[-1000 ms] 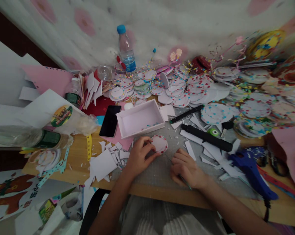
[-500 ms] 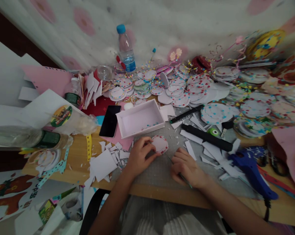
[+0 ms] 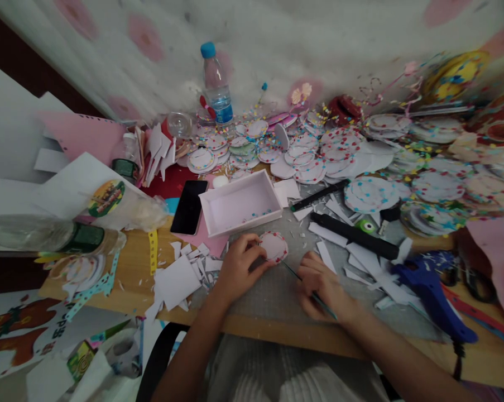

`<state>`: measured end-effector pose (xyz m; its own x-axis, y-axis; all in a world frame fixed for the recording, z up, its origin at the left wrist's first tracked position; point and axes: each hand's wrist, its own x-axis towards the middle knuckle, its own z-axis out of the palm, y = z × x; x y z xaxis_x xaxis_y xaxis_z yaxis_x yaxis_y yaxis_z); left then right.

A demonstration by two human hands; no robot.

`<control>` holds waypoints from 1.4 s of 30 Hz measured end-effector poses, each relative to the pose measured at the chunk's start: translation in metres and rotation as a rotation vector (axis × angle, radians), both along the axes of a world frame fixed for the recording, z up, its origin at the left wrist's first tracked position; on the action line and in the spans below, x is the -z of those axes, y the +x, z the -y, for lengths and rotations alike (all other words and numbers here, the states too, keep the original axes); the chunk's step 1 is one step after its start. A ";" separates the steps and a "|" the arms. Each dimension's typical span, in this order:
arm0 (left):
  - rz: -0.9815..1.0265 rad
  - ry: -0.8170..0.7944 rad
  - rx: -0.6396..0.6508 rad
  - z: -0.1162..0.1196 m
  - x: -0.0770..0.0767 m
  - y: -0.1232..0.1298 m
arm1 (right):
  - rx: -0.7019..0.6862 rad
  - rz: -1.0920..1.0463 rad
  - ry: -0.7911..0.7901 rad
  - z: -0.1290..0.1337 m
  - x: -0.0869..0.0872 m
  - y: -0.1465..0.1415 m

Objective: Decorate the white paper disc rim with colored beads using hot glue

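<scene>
My left hand (image 3: 244,267) pinches the left edge of a small white disc (image 3: 273,247) with red dots around its rim, low over the grey mat (image 3: 264,301). A thin dark green tool (image 3: 324,306) is held in my right hand (image 3: 318,285), its tip pointing up and left at the disc's lower edge. Whether the tip touches the disc is too small to tell. Just behind the disc is an open white box (image 3: 241,206) with a few tiny blue bits inside.
A black phone (image 3: 188,207) lies left of the box. Many dotted paper discs (image 3: 371,194) fill the back and right. Black pens (image 3: 354,234), paper scraps (image 3: 178,282) and a blue glue gun (image 3: 436,301) surround the mat. A water bottle (image 3: 216,86) stands behind.
The tool in my right hand has shifted, with its tip now nearer the disc and more of its shaft showing. My left hand and the disc have stayed in place.
</scene>
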<state>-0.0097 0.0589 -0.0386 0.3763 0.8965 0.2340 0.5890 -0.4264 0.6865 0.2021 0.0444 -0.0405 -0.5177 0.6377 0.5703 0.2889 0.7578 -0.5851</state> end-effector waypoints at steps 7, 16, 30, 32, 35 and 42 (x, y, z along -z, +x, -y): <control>0.002 0.010 -0.001 0.000 0.001 0.000 | 0.002 -0.038 0.020 -0.003 -0.005 -0.004; 0.035 0.038 -0.023 0.000 0.002 -0.001 | 0.004 -0.052 0.016 -0.002 -0.006 -0.004; 0.043 0.022 -0.035 0.001 0.002 -0.001 | 0.004 -0.059 -0.028 0.001 -0.001 -0.001; 0.044 0.031 -0.034 0.001 0.003 -0.001 | 0.006 -0.061 -0.033 0.001 0.001 -0.001; 0.047 0.032 -0.036 0.001 0.003 -0.001 | 0.001 -0.060 -0.046 0.001 0.002 -0.001; 0.066 0.048 -0.038 0.002 0.003 -0.001 | 0.089 -0.272 -0.182 0.003 -0.001 -0.005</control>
<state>-0.0108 0.0570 -0.0420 0.3244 0.8969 0.3005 0.5593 -0.4381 0.7038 0.1968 0.0416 -0.0392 -0.2997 0.7775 0.5530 0.1636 0.6129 -0.7730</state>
